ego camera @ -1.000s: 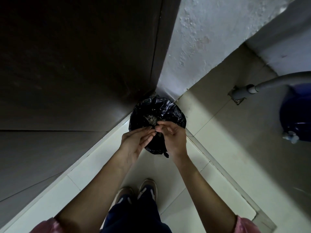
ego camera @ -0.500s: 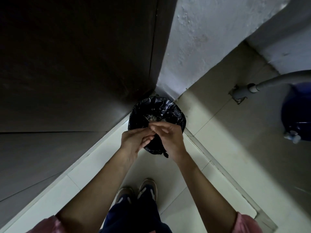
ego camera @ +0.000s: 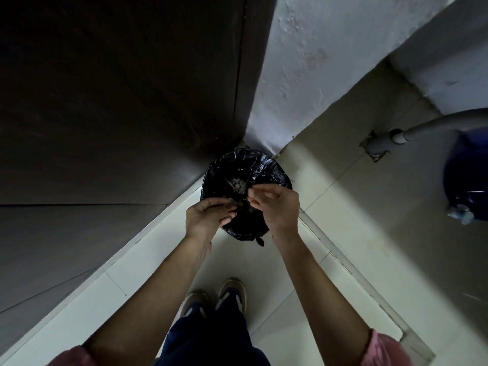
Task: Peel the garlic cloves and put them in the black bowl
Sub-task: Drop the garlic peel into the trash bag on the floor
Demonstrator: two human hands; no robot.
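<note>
I stand over a bin lined with a black plastic bag (ego camera: 266,170) in the corner of the floor. Pale scraps of garlic peel (ego camera: 237,184) lie inside the bag. My left hand (ego camera: 207,219) and my right hand (ego camera: 280,207) hover just above the bin's near rim, fingers loosely bent, fingertips a short gap apart. A few pale flecks show between the fingertips. I see no firm grip on anything. No garlic cloves and no black bowl are in view.
A dark door (ego camera: 118,101) rises on the left and a rough white wall (ego camera: 330,62) behind the bin. A grey pipe (ego camera: 422,128) and a blue container (ego camera: 467,178) stand at the right. My shoes (ego camera: 216,299) are on pale floor tiles.
My hands were touching and rubbing over the bin. They have now drawn slightly apart, the right one shifting to the right.
</note>
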